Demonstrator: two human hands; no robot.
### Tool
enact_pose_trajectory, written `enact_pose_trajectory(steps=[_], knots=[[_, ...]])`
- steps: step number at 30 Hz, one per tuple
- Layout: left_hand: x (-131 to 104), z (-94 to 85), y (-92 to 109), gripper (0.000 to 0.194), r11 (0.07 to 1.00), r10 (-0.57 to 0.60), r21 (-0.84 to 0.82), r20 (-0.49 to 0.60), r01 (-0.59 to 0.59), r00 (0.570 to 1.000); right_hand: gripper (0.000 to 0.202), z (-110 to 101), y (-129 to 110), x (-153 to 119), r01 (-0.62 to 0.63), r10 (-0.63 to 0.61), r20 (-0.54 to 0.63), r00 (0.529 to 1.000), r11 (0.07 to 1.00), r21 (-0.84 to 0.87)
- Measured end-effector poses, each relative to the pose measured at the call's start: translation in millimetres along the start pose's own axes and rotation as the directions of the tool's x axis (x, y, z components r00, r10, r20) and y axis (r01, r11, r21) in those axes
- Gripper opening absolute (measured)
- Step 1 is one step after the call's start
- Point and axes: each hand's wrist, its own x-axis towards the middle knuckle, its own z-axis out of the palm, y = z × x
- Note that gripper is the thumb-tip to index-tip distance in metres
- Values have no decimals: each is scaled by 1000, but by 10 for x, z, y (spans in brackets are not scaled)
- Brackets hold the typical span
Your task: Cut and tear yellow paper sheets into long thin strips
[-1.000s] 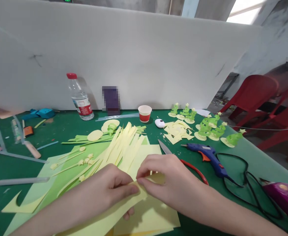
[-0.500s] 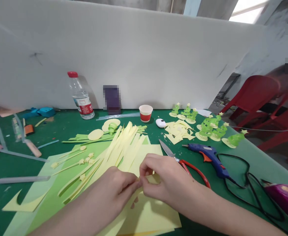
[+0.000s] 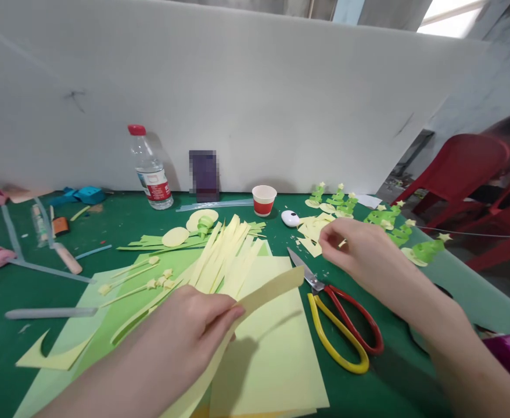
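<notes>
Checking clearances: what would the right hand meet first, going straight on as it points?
The right hand would probably meet the pale yellow paper pieces, though its height is unclear.

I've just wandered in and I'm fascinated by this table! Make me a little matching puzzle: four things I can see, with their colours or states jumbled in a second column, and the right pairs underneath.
Column one
1. left hand
2. scissors
3. bottle
4. cup

Column two
A. white with a red band
B. part red, part yellow
C. pinching a pale yellow paper strip
D. clear, with a red cap

Right pairs: 1-C, 2-B, 3-D, 4-A
</notes>
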Motion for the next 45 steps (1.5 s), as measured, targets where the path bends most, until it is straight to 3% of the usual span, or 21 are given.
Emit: enact_pose_trajectory(steps=[3, 6, 8, 10, 12, 15, 19, 24, 29, 32, 36, 38, 39, 42, 45], knots=[[-19, 65, 32, 40, 997, 71, 14, 40, -71, 997, 8, 10, -68, -71, 277, -274, -43, 961, 944, 180], [-6, 119, 53, 33, 973, 203, 91, 106, -212, 973, 8, 59, -233, -173, 496, -527, 82, 846, 833, 244], [17, 158, 37, 29, 941, 289, 148, 116, -305, 950, 13, 98, -333, -220, 536, -571, 212, 793, 820, 203], [44, 197, 8, 28, 910, 362, 181, 91, -373, 928, 21, 128, -394, -239, 551, -567, 282, 774, 823, 142], [67, 217, -17, 26, 891, 407, 194, 60, -411, 911, 21, 141, -414, -236, 566, -566, 295, 770, 819, 94], [83, 187, -34, 29, 913, 380, 132, 72, -386, 922, 20, 120, -376, -208, 596, -595, 293, 749, 797, 96], [96, 67, -83, 44, 954, 301, -3, 50, -301, 952, 26, 26, -222, -141, 579, -587, 256, 768, 807, 115], [131, -43, -175, 42, 952, 301, -64, 29, -298, 953, 28, -69, -49, -68, 515, -532, 241, 812, 847, 134], [115, -41, -155, 45, 950, 312, -20, 26, -311, 950, 20, -34, -141, -106, 495, -537, 228, 812, 841, 216], [76, -88, -140, 42, 953, 302, -17, 44, -301, 952, 26, -50, -183, -161, 508, -553, 190, 811, 827, 240], [40, -298, -223, 35, 970, 230, -106, 110, -219, 967, 30, -157, -72, -200, 434, -459, 152, 875, 884, 172], [39, -396, -287, 32, 982, 167, -95, 39, -163, 985, 30, -184, -10, -195, 371, -387, 171, 906, 921, 117], [42, -419, -310, 31, 986, 135, -92, -71, -141, 988, 29, -178, 1, -189, 349, -362, 189, 913, 932, 95], [59, -330, -290, 39, 979, 170, -40, -381, -200, 909, 27, -85, -77, -187, 346, -355, 226, 907, 935, 79], [86, -73, -140, 41, 926, 356, 29, -395, -376, 847, 24, 55, -249, -229, 372, -384, 191, 903, 923, 97]])
